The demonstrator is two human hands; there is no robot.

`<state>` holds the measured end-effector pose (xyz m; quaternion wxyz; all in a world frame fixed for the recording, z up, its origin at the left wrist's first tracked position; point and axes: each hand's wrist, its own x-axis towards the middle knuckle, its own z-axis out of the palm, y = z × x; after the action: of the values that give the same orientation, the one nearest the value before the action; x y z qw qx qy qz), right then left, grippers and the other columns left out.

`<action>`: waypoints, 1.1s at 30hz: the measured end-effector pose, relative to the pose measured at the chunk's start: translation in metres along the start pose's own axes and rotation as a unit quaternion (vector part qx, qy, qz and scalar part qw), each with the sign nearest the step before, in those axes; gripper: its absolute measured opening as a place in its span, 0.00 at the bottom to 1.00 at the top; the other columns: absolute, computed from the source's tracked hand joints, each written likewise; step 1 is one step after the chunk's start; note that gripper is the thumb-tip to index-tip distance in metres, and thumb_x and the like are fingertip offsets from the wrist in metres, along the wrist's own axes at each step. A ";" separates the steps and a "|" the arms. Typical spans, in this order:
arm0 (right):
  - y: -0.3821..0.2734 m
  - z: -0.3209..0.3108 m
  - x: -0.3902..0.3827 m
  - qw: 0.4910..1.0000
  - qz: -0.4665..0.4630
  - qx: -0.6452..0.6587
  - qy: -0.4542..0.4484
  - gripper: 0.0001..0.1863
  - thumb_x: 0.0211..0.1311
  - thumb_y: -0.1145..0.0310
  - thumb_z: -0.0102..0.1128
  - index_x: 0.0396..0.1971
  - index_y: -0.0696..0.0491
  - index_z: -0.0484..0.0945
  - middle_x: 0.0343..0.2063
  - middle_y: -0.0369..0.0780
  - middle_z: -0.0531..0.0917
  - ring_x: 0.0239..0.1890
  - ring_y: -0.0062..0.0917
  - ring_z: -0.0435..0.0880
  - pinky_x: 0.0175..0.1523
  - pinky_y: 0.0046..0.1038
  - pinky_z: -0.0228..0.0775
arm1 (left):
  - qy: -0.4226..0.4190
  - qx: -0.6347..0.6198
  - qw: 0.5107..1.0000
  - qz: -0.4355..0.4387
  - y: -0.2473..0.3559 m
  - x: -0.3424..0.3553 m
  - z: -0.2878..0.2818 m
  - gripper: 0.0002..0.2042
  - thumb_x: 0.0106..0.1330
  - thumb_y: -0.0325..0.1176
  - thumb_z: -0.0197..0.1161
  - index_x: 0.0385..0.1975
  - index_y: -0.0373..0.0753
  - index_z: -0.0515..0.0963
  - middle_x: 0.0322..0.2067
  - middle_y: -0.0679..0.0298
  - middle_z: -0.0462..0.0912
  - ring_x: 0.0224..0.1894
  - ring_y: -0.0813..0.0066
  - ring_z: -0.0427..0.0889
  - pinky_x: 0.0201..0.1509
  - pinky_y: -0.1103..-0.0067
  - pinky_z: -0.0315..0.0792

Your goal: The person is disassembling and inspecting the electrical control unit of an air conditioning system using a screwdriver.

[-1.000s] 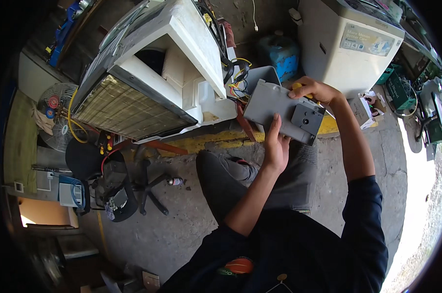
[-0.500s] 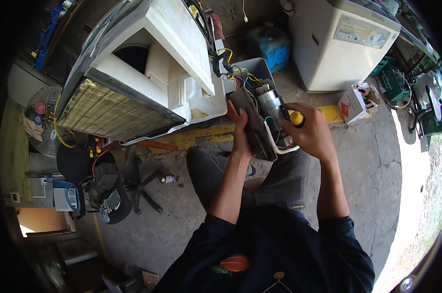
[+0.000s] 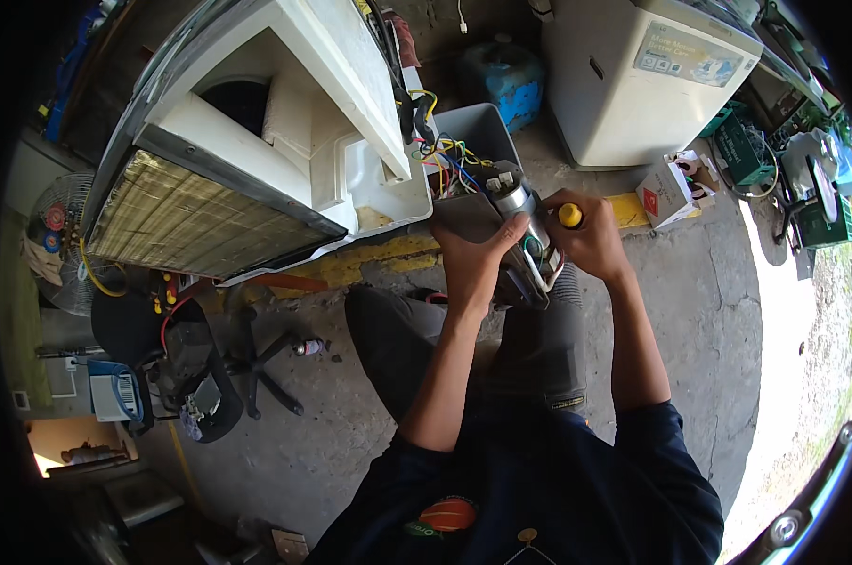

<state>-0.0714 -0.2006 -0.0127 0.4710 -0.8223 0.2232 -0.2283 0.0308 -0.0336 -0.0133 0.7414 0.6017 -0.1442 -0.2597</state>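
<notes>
My left hand (image 3: 471,262) is closed around a dark metal electrical box (image 3: 465,215), held above my knees, with the thumb across a silver cylindrical capacitor (image 3: 512,201). A white tube or thick cable (image 3: 537,273) curves at the box's near end. In my right hand (image 3: 597,243) is a screwdriver, its yellow handle end (image 3: 570,216) showing between thumb and fingers. That hand is at the box's right side; the screwdriver's tip is hidden. Coloured wires (image 3: 456,158) run from the box's far end toward a grey bin (image 3: 478,118).
An opened air conditioner (image 3: 242,193) with exposed fins stands at front left. Beyond are a blue jug (image 3: 515,89) and a white washing machine (image 3: 624,104). A carton (image 3: 666,196) sits at right. A chair base (image 3: 256,363) and a can (image 3: 310,347) are on the left floor.
The electrical box has turned in my left hand, and the thumb has moved onto the capacitor. My right hand keeps the screwdriver at the box's right side. The view has shifted slightly.
</notes>
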 end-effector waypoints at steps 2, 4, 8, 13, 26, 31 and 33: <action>0.004 0.002 -0.001 0.998 -0.050 -0.016 0.020 0.11 0.51 0.79 0.66 0.37 0.62 0.85 0.25 0.42 0.86 0.22 0.23 0.76 0.31 0.25 0.71 | 0.036 0.039 0.999 -0.002 0.000 0.000 0.004 0.39 0.61 0.33 0.75 0.67 0.32 0.58 0.57 0.51 0.74 0.55 0.67 0.77 0.63 0.73 0.71; 0.008 0.001 -0.001 0.997 -0.071 -0.025 0.031 0.11 0.51 0.80 0.66 0.37 0.62 0.85 0.25 0.41 0.86 0.22 0.22 0.76 0.31 0.25 0.72 | 0.053 0.058 0.997 -0.006 0.000 0.001 0.006 0.38 0.60 0.32 0.75 0.67 0.31 0.59 0.58 0.50 0.74 0.56 0.67 0.77 0.63 0.73 0.70; 0.016 -0.007 0.003 0.998 -0.030 0.037 0.032 0.12 0.50 0.81 0.67 0.38 0.60 0.85 0.28 0.42 0.88 0.23 0.26 0.79 0.33 0.26 0.73 | 0.000 0.083 0.996 0.032 0.002 -0.007 0.000 0.40 0.57 0.33 0.76 0.63 0.30 0.55 0.56 0.45 0.72 0.54 0.60 0.79 0.60 0.70 0.74; 0.016 -0.001 0.005 0.994 -0.077 -0.017 0.081 0.13 0.49 0.81 0.69 0.38 0.58 0.85 0.29 0.41 0.89 0.24 0.28 0.80 0.35 0.27 0.75 | -0.009 0.089 0.995 0.032 -0.002 -0.022 -0.004 0.37 0.59 0.29 0.72 0.65 0.33 0.55 0.56 0.49 0.71 0.55 0.63 0.76 0.62 0.71 0.72; 0.047 0.014 0.020 0.992 -0.044 -0.017 0.115 0.14 0.46 0.82 0.70 0.36 0.58 0.84 0.28 0.40 0.88 0.24 0.27 0.79 0.36 0.28 0.75 | -0.039 0.062 0.996 0.057 -0.016 -0.037 -0.016 0.41 0.59 0.28 0.71 0.67 0.37 0.50 0.59 0.46 0.66 0.55 0.59 0.77 0.60 0.65 0.76; 0.029 -0.002 0.014 0.997 -0.034 0.046 0.044 0.17 0.48 0.82 0.67 0.41 0.58 0.83 0.33 0.41 0.87 0.29 0.28 0.78 0.40 0.28 0.73 | -0.030 0.062 0.995 0.069 -0.024 -0.033 -0.021 0.40 0.59 0.27 0.71 0.67 0.38 0.51 0.60 0.47 0.66 0.57 0.60 0.76 0.61 0.66 0.76; 0.001 -0.019 0.007 0.992 -0.013 0.067 0.106 0.23 0.49 0.81 0.64 0.50 0.57 0.80 0.36 0.42 0.84 0.34 0.28 0.77 0.44 0.28 0.71 | -0.008 0.062 0.997 0.055 -0.022 -0.035 -0.016 0.40 0.59 0.28 0.72 0.67 0.37 0.51 0.60 0.47 0.66 0.58 0.59 0.76 0.62 0.66 0.75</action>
<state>-0.0770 -0.2176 -0.0038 0.4957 -0.7630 0.2456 -0.3343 0.0060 -0.0038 -0.0351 0.7150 0.6351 -0.1992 -0.2138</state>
